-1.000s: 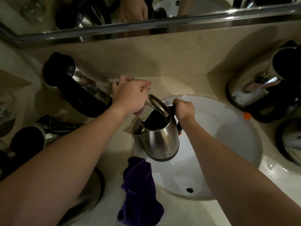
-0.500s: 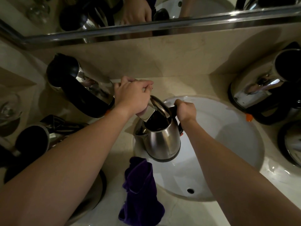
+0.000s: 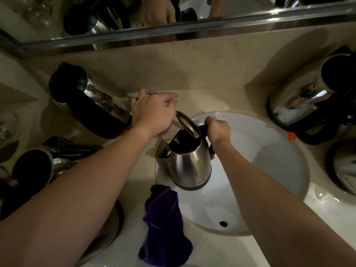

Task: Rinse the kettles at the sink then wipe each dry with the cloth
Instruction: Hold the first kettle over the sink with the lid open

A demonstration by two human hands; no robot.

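A steel kettle (image 3: 190, 164) with its lid swung open hangs over the left part of the white sink (image 3: 265, 162). My right hand (image 3: 218, 129) grips its black handle. The flat chrome tap spout (image 3: 169, 134) pokes over the kettle's open mouth. My left hand (image 3: 154, 114) sits on top of the tap with its fingers curled round the lever, which is mostly hidden. No water stream is visible. A purple cloth (image 3: 163, 224) lies crumpled on the counter at the sink's front left edge.
More steel kettles stand around: at the back left (image 3: 90, 108), left (image 3: 34, 166), front left (image 3: 107, 228), back right (image 3: 308, 105) and right edge (image 3: 344, 170). A glass (image 3: 7, 128) sits far left. A mirror (image 3: 173, 14) runs along the wall.
Both hands and the kettle keep the same hold and place; only the view has shifted slightly.
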